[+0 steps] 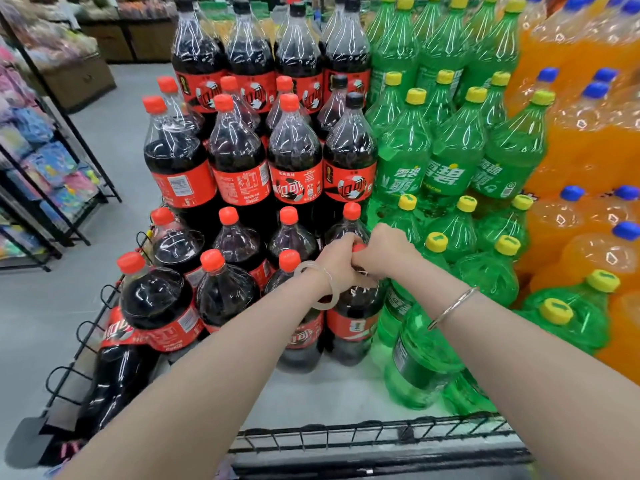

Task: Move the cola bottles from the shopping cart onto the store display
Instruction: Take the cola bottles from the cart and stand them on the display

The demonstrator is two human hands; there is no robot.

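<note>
- Both hands meet at the neck of one cola bottle point(351, 306) in the front row of the store display point(332, 386), at that row's right end.
- Left hand point(337, 259) wraps the neck from the left, fingers curled round it just under the cap; a pale bangle point(320, 285) sits on that wrist.
- Right hand point(382, 252) closes on the same neck from the right, fingers curled and bunched together; only a sliver of the red cap point(358, 247) shows between the two hands. A thin metal bracelet point(452, 308) is on the right wrist.
- Held bottle stands upright on the pale shelf surface, red label facing the camera, touching the cola bottle to its left and just beside a green soda bottle point(420, 355) on its right.
- More cola bottles point(235, 161) stand in stepped tiers behind, most with red caps, a few with black caps.
- Green bottles with yellow caps fill the middle block; orange soda bottles point(588, 140) with blue caps stack at far right.
- Black wire rail point(374, 433) edges the display front and left side.
- Rack of colourful packets point(45, 168) stands at the left across the grey floor.
- Shopping cart is not seen.
</note>
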